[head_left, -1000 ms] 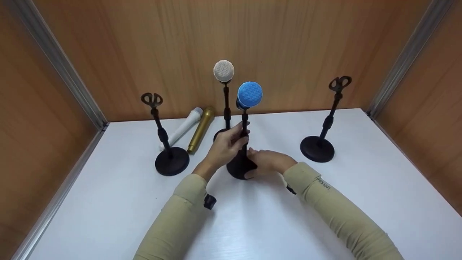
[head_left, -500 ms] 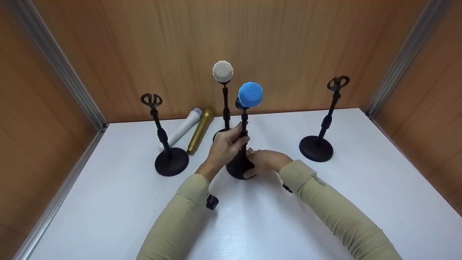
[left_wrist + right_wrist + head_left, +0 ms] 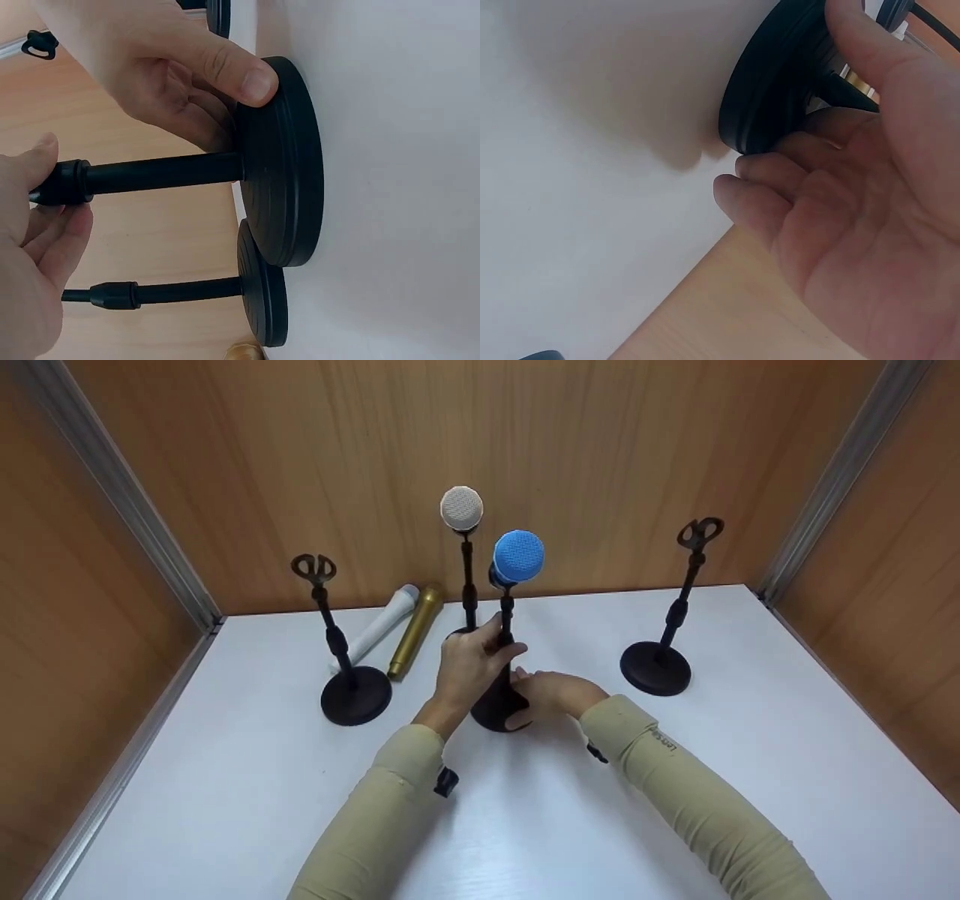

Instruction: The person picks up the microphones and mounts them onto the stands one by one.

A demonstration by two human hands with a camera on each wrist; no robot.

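Observation:
A blue-headed microphone (image 3: 519,556) sits in the clip of a black microphone stand (image 3: 497,707). My left hand (image 3: 466,666) grips the stand's pole at the collar, thumb on one side and fingers on the other, as the left wrist view shows. Lower down, my right hand (image 3: 553,695) holds the round base (image 3: 281,180) at its edge; the thumb lies on the rim and the fingers reach to its far side. Directly behind stands a second microphone stand (image 3: 180,291) bearing a microphone with a pale head (image 3: 461,508). My left hand partly hides that stand's base.
A white microphone (image 3: 386,622) and a gold microphone (image 3: 416,634) lie at the back left of the white table (image 3: 225,802). One stand with a bare clip (image 3: 356,695) is at the left, another stand with a bare clip (image 3: 656,668) at the right. Wooden panels (image 3: 375,435) enclose the back and sides.
My left wrist has shifted slightly right and its thumb now extends farther past the pole. My right hand and the stand with the blue-headed microphone stay nearly in place.

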